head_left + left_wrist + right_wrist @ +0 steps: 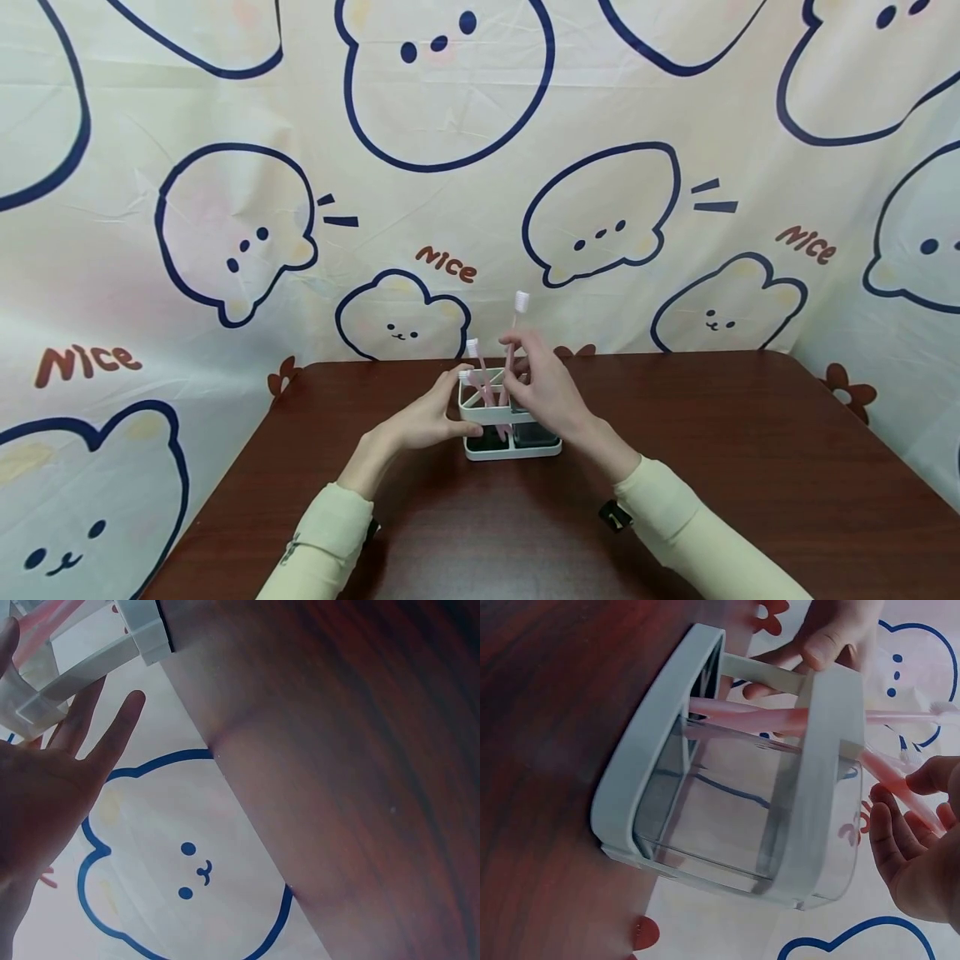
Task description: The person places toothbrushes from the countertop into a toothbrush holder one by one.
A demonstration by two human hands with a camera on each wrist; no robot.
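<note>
A white two-tier toothbrush holder [513, 454] stands on the table. My left hand [422, 422] grips its upper rim at the left, thumb in front and fingers behind. In the right wrist view, that thumb lies on the upper frame [832, 705]. My right hand [553, 390] pinches a pink toothbrush [521, 302], bristles up, above the holder's upper tier. Its handle [896, 782] slants into the upper frame in the right wrist view. Other pink toothbrushes [486, 387] lean in the left part. A clear cup [720, 802] occupies the right side.
The brown wooden table [675, 500] extends around the holder on both sides. Behind it hangs a pale cloth [480, 208] with bear drawings, reaching down to the table's back edge. A small black device [616, 516] is at the right sleeve.
</note>
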